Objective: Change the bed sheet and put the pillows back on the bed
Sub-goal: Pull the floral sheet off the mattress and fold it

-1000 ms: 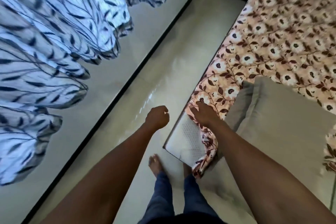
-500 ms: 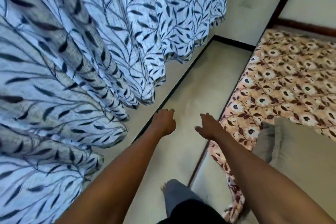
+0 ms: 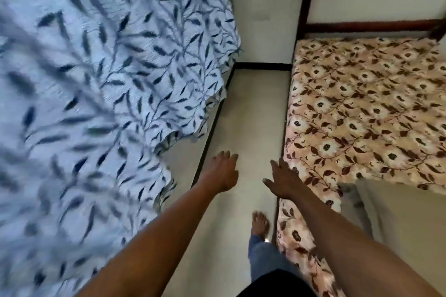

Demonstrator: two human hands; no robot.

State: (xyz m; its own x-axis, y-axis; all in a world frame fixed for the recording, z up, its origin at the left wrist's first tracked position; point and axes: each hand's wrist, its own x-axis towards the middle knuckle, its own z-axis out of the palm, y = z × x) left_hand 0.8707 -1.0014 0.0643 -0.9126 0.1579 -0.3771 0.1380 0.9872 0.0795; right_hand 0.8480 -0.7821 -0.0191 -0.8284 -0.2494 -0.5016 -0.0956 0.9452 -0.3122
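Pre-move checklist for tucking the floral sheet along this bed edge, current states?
1. Left hand empty, fingers relaxed: ok.
2. Right hand empty, near the sheet edge: ok.
3. Floral sheet spread flat up to the headboard: ok.
4. Side edge tucked in: cannot tell.
5. Curtain hangs apart from the bed: ok.
6. Pillow at the headboard: not ok, it lies at the near end.

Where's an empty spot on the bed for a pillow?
The brown floral bed sheet lies bare from the dark wooden headboard to the plain beige pillow, which crowds the near corner. The pale floor strip beside the blue leafy curtain is narrow.
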